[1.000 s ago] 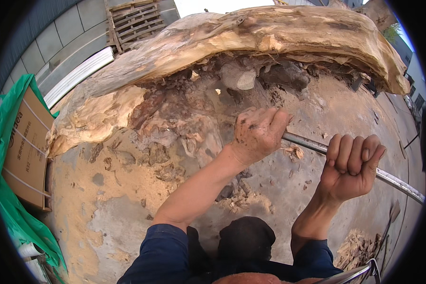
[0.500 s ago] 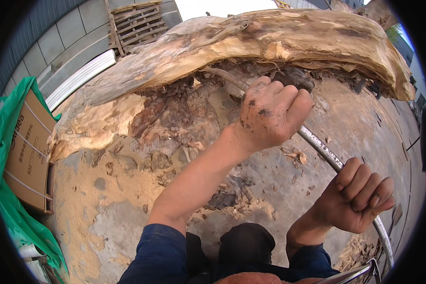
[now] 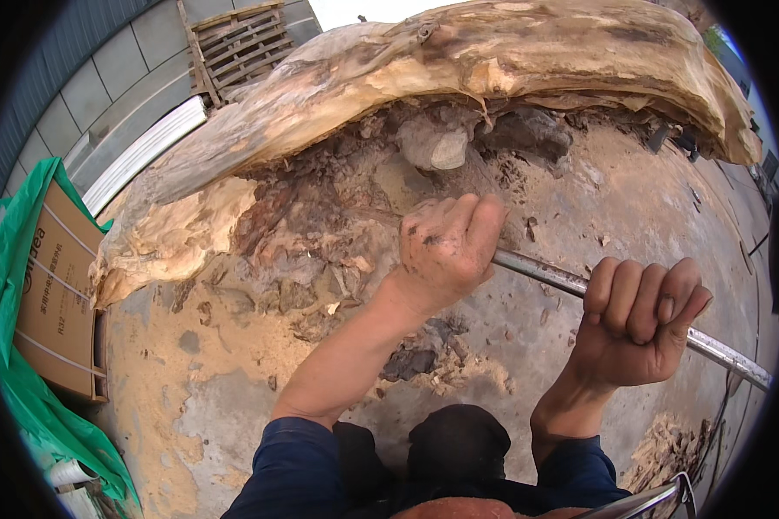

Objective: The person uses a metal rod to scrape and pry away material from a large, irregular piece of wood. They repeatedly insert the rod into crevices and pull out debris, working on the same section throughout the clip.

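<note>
**Two hands on the steel bar under the slab**

Gripping is what I see from both hands; my left hand (image 3: 446, 246), at centre frame, is wrapped tight around the steel bar (image 3: 545, 275), fingers curled over it, close to where its tip disappears into the rotten brown wood (image 3: 320, 233); my right hand (image 3: 636, 324), lower right, is fisted around the same bar further back, knuckles toward the camera; I judge the wide spacing gives leverage. The bar runs diagonally from centre to the right edge; its point is hidden. Above arches the big pale wooden slab (image 3: 493, 60); chips lie on the sandy concrete floor (image 3: 190, 398). A cardboard box (image 3: 56, 294) on green sheeting (image 3: 17, 225) sits at left; a wooden pallet (image 3: 242, 43) leans upper left.
</note>
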Tool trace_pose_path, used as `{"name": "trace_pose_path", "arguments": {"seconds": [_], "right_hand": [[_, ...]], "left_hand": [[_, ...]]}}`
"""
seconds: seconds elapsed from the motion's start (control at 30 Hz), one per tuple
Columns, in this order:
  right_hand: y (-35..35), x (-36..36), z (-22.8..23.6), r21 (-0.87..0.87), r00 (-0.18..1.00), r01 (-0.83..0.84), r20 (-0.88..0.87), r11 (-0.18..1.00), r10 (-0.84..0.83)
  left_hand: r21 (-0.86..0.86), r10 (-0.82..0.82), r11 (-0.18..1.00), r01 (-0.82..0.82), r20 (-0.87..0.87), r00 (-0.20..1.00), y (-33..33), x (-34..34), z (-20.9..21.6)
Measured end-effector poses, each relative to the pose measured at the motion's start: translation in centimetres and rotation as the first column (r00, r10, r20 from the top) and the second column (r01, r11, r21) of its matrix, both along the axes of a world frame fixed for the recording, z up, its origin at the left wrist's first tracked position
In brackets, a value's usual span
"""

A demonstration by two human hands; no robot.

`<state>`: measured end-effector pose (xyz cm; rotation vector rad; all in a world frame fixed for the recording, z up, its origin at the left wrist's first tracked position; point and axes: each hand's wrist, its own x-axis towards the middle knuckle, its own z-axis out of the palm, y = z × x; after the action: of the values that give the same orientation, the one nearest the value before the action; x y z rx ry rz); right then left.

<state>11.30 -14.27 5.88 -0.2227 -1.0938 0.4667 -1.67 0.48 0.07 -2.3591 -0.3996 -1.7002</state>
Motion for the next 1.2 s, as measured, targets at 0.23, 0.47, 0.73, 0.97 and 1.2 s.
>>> {"name": "trace_pose_path", "arguments": {"seconds": [0.23,0.47,0.73,0.97,1.2], "right_hand": [[-0.4,-1.0,0.0,0.153,0.995,0.099,-0.017,0.983,-0.097],[4.7,-1.0,1.4,0.143,0.995,-0.014,0.103,0.990,-0.001],[6.8,-0.2,7.8,0.162,0.958,-0.122,0.276,0.979,0.074],[6.7,-0.6,8.6,0.113,0.957,-0.097,0.282,0.989,0.062],[0.9,-0.3,2.7,0.075,0.993,-0.022,0.118,0.997,0.013]], "left_hand": [[0.227,-0.047,0.973,0.034,0.055,0.997,2.1,0.9,4.3],[0.193,-0.065,0.980,0.049,0.077,0.995,7.6,0.6,4.4],[0.162,0.054,0.981,-0.105,0.292,0.955,4.4,2.0,4.1],[0.119,0.031,0.991,-0.061,0.236,0.971,5.0,1.0,6.3],[0.206,-0.082,0.977,0.058,0.110,0.990,1.6,2.4,4.3]]}}
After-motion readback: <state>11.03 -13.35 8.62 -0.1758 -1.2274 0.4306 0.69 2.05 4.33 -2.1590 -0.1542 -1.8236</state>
